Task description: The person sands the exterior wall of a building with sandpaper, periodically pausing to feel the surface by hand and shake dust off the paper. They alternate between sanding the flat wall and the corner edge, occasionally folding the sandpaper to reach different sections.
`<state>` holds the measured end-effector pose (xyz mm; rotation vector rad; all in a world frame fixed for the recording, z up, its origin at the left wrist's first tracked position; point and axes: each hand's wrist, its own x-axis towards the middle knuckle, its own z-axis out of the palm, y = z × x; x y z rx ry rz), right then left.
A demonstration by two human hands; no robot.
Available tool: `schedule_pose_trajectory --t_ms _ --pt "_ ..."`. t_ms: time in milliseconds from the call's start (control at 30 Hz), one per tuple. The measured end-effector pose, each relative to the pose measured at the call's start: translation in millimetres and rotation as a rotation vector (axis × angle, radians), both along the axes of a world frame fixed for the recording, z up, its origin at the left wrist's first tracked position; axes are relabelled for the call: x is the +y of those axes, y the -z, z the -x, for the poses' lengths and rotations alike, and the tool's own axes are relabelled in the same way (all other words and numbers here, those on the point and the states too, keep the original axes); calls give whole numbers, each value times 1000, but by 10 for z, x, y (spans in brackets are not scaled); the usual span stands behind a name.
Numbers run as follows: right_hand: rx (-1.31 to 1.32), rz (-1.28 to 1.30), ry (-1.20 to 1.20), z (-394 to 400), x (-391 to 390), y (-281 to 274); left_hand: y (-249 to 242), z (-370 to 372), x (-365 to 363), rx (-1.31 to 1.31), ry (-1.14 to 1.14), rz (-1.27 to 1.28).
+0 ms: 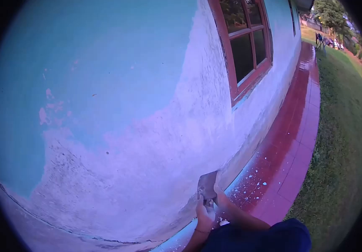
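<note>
Low in the view, a wide flat scraper [207, 185] with a grey-brown blade stands out in front of the wall [147, 143], its far edge overlapping the wall's foot. My left hand [205, 213] is closed round its lower end, with a thin band at the wrist. From the right side, my right hand [223, 198] grips the same scraper, fingers along the blade's edge. Turquoise paint [118, 63] covers the upper wall; below it lies a bare whitish patch with rough, speckled edges.
A red-framed window [252, 80] is set in the wall at upper right. Below runs a red tiled walkway [292, 168], strewn with pale paint flakes [254, 178] near my hands. Grass [340, 138] borders it on the right. A long crack [76, 231] crosses the wall's lower left.
</note>
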<state>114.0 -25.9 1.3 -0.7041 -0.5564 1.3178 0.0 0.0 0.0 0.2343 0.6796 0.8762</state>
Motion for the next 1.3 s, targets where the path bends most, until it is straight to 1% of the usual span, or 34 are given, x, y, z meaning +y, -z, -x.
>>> schedule_pose_trajectory --t_ms 67,100,167,267,367,467,567,667,733,767,833,867,900,933,967,1000,1033,1100,1133,1233,1300 --pt "-245 -214 84 -26 -18 -159 49 77 95 -100 102 111" --pt "-340 -307 124 -68 -17 -256 30 42 151 -182 179 75" --pt "-451 -408 160 -144 -26 -350 75 61 263 -352 330 40" --pt "-727 -340 258 -200 -35 -312 -298 -61 98 -62 259 -31" --pt "-737 -352 433 -157 -76 -652 -149 -87 29 -9 294 -105" --pt "-511 -203 534 -96 50 -688 -590 -255 -29 252 310 -81" --pt "-304 -41 453 -151 74 -849 -536 -222 137 338 442 -97" --pt "-492 -80 458 -352 235 -885 -512 -77 290 334 548 -145" --pt "-696 -135 555 -602 411 -1064 -877 54 362 406 409 -358" --pt "-701 -166 620 -749 554 -1158 -1058 136 444 444 338 -460" --pt "-833 -264 819 -1069 789 -1554 -1254 335 755 561 24 -913" --pt "-961 -335 952 -1240 897 -1817 -1466 444 877 655 -163 -1088" --pt "-1058 -338 1042 -1400 1035 -2027 -1727 567 978 762 -294 -1173" --pt "-1154 -344 1132 -1519 1173 -2210 -1861 722 1125 899 -473 -1330" --pt "-1170 -346 1142 -1552 1250 -2436 -1977 873 1269 1034 -659 -1483" --pt "-1184 -349 1153 -1512 1312 -2601 -2097 1031 1364 1133 -751 -1552" --pt "-1208 -355 1151 -1455 1427 -2641 -2203 1164 1472 1229 -847 -1620" --pt "-1257 -372 1147 -1365 1716 -2685 -2277 1407 1786 1374 -1007 -1816" --pt "-1340 -273 1152 -1305 1839 -2686 -2268 1526 1921 1450 -1087 -1912" --pt "-1397 -407 1362 -1294 2114 -2596 -2146 1861 2255 1588 -1068 -2104" --pt "-1425 -398 1379 -1296 2160 -2610 -2023 1943 2353 1665 -1104 -2157"
